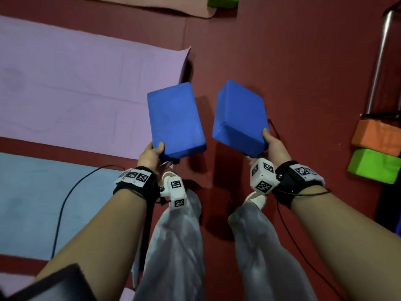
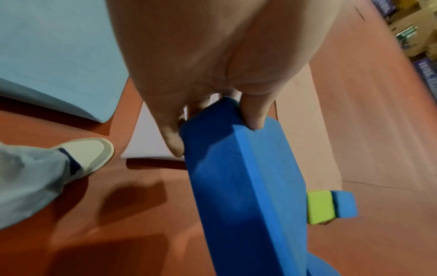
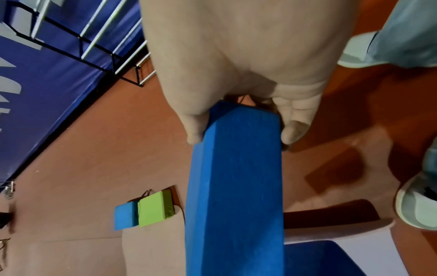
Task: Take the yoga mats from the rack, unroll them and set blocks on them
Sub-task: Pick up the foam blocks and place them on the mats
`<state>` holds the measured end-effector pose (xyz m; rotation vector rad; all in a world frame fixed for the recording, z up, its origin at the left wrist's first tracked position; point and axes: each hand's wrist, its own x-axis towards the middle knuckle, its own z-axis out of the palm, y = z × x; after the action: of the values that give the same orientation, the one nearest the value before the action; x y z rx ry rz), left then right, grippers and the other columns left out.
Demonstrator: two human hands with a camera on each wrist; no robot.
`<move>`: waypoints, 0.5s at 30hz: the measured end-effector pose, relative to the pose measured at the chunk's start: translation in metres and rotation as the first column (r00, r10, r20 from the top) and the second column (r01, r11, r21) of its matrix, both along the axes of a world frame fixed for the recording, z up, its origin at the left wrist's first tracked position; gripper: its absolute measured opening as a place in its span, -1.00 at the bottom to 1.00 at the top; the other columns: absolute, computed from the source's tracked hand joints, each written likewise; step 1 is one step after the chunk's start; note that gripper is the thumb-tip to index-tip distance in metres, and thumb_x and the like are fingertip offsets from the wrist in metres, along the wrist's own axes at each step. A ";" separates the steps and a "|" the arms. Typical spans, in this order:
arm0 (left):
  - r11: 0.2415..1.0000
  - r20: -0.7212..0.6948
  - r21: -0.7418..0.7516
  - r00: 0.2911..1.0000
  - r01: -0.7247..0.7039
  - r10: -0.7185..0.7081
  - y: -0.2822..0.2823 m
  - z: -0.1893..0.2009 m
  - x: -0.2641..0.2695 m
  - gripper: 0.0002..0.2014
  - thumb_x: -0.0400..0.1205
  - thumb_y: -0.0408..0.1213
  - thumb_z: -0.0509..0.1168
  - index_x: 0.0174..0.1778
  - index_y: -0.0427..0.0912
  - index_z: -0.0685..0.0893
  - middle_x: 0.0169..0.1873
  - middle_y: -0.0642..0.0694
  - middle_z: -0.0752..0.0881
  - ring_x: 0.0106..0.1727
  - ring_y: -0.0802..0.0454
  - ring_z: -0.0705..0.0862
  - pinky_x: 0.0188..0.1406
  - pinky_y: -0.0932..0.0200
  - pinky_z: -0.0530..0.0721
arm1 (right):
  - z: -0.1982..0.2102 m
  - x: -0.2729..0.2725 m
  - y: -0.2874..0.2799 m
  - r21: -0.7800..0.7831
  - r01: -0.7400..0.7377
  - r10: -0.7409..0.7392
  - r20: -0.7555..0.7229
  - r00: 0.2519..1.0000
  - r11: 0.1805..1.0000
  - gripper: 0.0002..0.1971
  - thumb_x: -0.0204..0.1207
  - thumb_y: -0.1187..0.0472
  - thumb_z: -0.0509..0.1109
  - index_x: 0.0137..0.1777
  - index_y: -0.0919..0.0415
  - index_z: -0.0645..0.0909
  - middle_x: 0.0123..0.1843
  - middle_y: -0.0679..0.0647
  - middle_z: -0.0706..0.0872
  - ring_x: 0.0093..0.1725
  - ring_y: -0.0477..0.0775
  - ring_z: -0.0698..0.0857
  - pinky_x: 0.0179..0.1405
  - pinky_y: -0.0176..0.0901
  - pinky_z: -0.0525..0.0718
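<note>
Head view: each hand's fingers grip a blue block's near edge above open floor.

left hand, right hand gripping

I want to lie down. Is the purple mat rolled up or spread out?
Spread out: the purple mat lies flat on the red floor, one corner curling up.
</note>
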<state>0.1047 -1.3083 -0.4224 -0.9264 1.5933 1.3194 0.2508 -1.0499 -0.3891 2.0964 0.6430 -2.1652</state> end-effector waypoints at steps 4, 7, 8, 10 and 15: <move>1.000 0.078 0.001 0.997 -0.016 0.016 -0.052 -0.078 -0.029 -0.67 0.75 -0.29 0.24 0.44 -0.01 0.54 0.26 -0.15 0.65 0.07 -0.10 0.69 0.03 -0.07 0.71 | -0.074 -0.047 -0.041 -0.024 0.050 -0.051 -0.017 0.999 0.998 -0.62 0.57 -0.15 0.41 0.11 0.19 0.63 -0.06 0.17 0.73 -0.23 0.18 0.67 -0.10 0.05 0.61; 0.999 0.105 0.007 0.994 -0.033 0.032 -0.080 -0.131 -0.032 -0.66 0.75 -0.35 0.23 0.43 0.03 0.54 0.27 -0.14 0.64 0.08 -0.10 0.68 0.12 -0.09 0.68 | -0.122 -0.070 -0.065 -0.041 0.029 -0.030 -0.031 0.999 0.999 -0.58 0.59 -0.19 0.34 0.17 0.16 0.60 -0.12 0.11 0.71 -0.34 0.15 0.61 -0.33 -0.08 0.61; 0.999 0.105 0.011 0.994 -0.033 0.031 -0.086 -0.147 -0.031 -0.65 0.74 -0.37 0.23 0.42 0.04 0.55 0.27 -0.13 0.64 0.10 -0.11 0.68 0.15 -0.11 0.67 | -0.137 -0.075 -0.071 -0.044 0.006 -0.007 -0.028 1.000 0.999 -0.57 0.59 -0.21 0.32 0.18 0.15 0.59 -0.10 0.12 0.70 -0.35 0.15 0.60 -0.36 -0.10 0.62; 1.000 0.099 0.018 0.995 -0.001 -0.001 -0.092 -0.175 -0.024 -0.62 0.74 -0.42 0.22 0.41 0.05 0.54 0.21 -0.09 0.68 0.10 -0.10 0.70 0.15 -0.09 0.69 | -0.164 -0.081 -0.079 -0.054 -0.015 0.013 -0.027 1.000 0.998 -0.59 0.59 -0.20 0.32 0.14 0.16 0.59 -0.07 0.13 0.69 -0.34 0.16 0.60 -0.35 -0.09 0.61; 0.976 0.033 0.027 0.975 0.218 -0.218 -0.077 -0.237 -0.012 -0.54 0.69 -0.48 0.27 0.50 -0.04 0.52 0.21 -0.16 0.73 0.08 -0.09 0.72 0.03 0.04 0.74 | -0.222 -0.082 -0.073 -0.058 -0.055 0.054 -0.024 0.998 0.997 -0.67 0.60 -0.15 0.34 0.04 0.14 0.59 -0.18 0.08 0.66 -0.32 0.08 0.56 -0.31 -0.13 0.54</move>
<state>0.0922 -1.3851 -0.6599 -0.7336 1.5995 1.1592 0.1688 -1.1232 -0.6110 2.0045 0.6229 -2.1539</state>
